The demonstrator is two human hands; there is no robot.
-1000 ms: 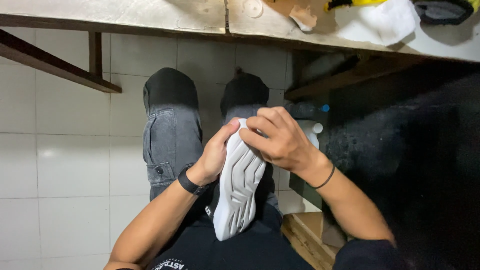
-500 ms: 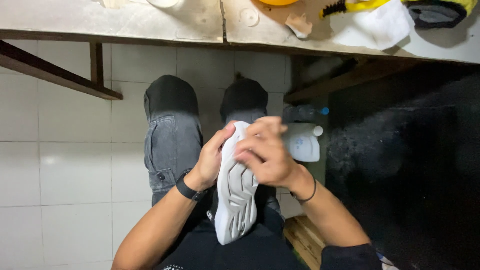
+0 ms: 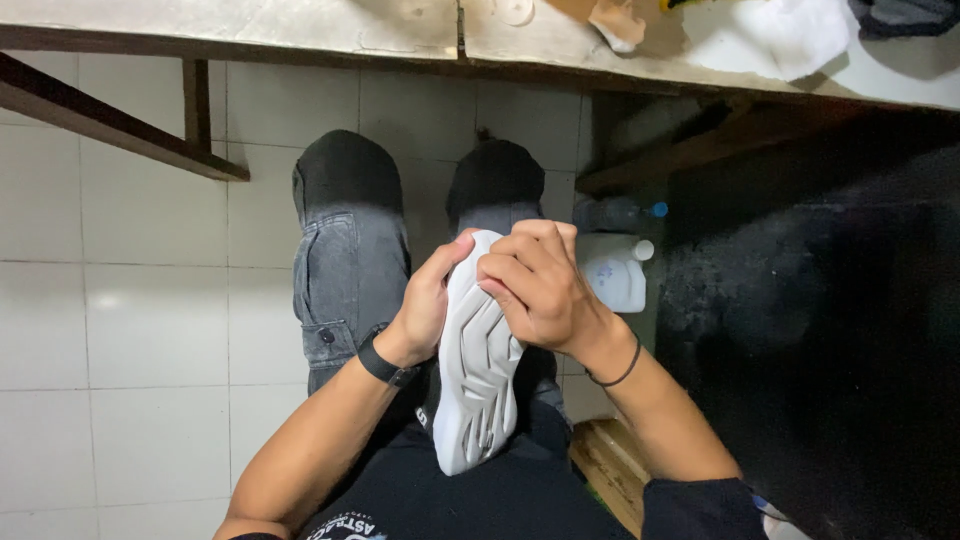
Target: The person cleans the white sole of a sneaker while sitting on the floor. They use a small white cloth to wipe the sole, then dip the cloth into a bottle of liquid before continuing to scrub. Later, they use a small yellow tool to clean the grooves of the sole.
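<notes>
Matt grey rubber shoe sole [image 3: 478, 370], glossy white floor tiles [image 3: 130, 330]

A grey-white shoe [image 3: 478, 360], ribbed sole facing up, held lengthwise over the person's lap, below the counter [image 3: 300, 25].

We are seeing one shoe [image 3: 477, 370], its grey sole turned up, and two hands on it: the left hand [image 3: 428, 300] and the right hand [image 3: 537, 285]. We are counting two wrist bands, a black watch strap [image 3: 383, 364] and a thin black cord [image 3: 618, 370], along with two knees in grey trousers [image 3: 350, 260]. We are also finding one white jug [image 3: 612, 272], one clear bottle with a blue cap [image 3: 622, 212] and one white cloth [image 3: 775, 35] on the worktop [image 3: 250, 22].
</notes>
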